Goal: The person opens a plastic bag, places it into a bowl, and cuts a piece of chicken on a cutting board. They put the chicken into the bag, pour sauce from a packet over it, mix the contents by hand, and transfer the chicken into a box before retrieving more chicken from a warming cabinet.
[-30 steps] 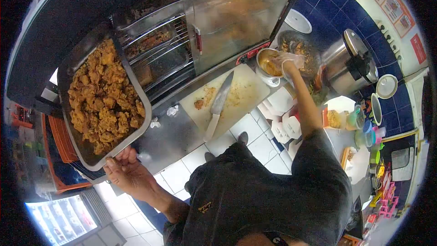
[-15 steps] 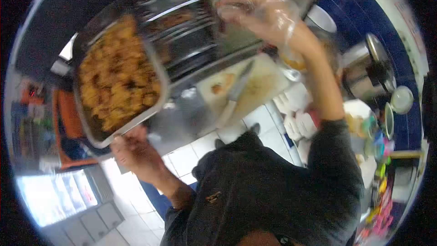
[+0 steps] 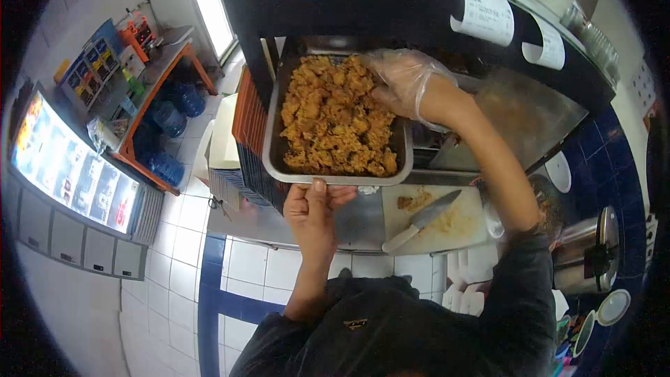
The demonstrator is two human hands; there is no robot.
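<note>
A rectangular metal tray (image 3: pixel 276 157) holds a heap of golden-brown fried pieces (image 3: pixel 335 122). My left hand (image 3: pixel 312 211) grips the tray's near rim, with the thumb on top and fingers beneath. Over the right side of the heap is my right hand (image 3: pixel 408 87) in a clear plastic glove, its fingertips at the fried pieces; whether it holds one is hidden. Below and right of the tray, a knife (image 3: pixel 422 220) lies on a white cutting board (image 3: pixel 471 220) with some crumbs.
Dark stacked boxes (image 3: pixel 244 119) stand left of the tray. A black shelf front (image 3: pixel 349 0) with paper slips (image 3: pixel 485 12) spans the far side. At right are a steel pot (image 3: pixel 586 251) and a slanted clear panel (image 3: pixel 509 115). Food boxes (image 3: pixel 464 272) sit near my right elbow.
The view has turned and shifted, so the tray shows nearer the middle. My gloved right hand has come from the upper right to the fried pieces. My left hand still holds the tray's rim.
</note>
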